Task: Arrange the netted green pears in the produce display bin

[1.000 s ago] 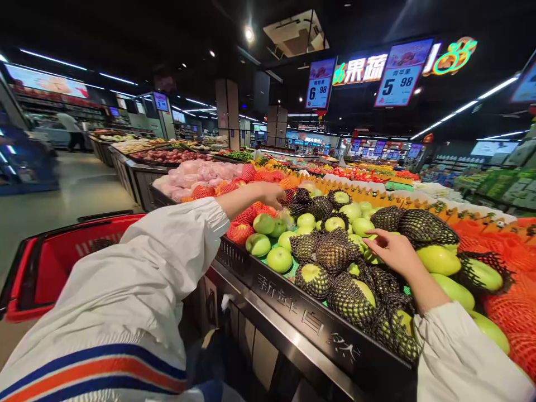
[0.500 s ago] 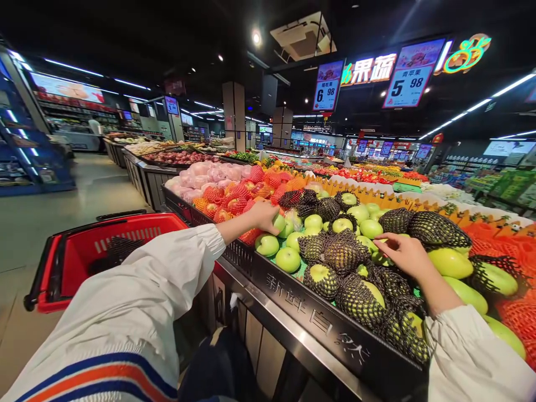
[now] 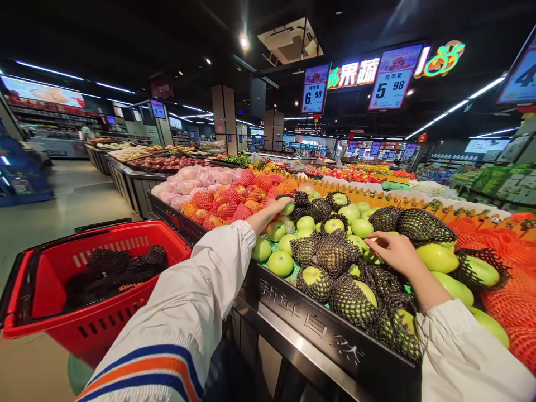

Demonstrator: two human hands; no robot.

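Observation:
My left hand (image 3: 274,208) reaches over the far left of the green apples, its fingers closed around a green apple (image 3: 288,205). Below that hand, more bare green apples (image 3: 280,263) lie on a green liner. My right hand (image 3: 392,252) hovers close over the right part of the pile, fingers bent and slightly apart, with nothing visible in them. Whether its fingertips touch the apples beneath cannot be made out. Around it sit green apples in black foam nets (image 3: 354,298).
A red shopping basket (image 3: 113,318) with dark netted items inside stands at left. The black display rim (image 3: 310,326) runs along the front. Red-netted fruit (image 3: 230,204) lies left of the apples, orange-red netted fruit (image 3: 513,312) at right. Price signs (image 3: 396,78) hang overhead.
My left hand has moved away from me and slightly up with the green apple. The right hand stays at much the same apples. The view has shifted, showing more of the basket.

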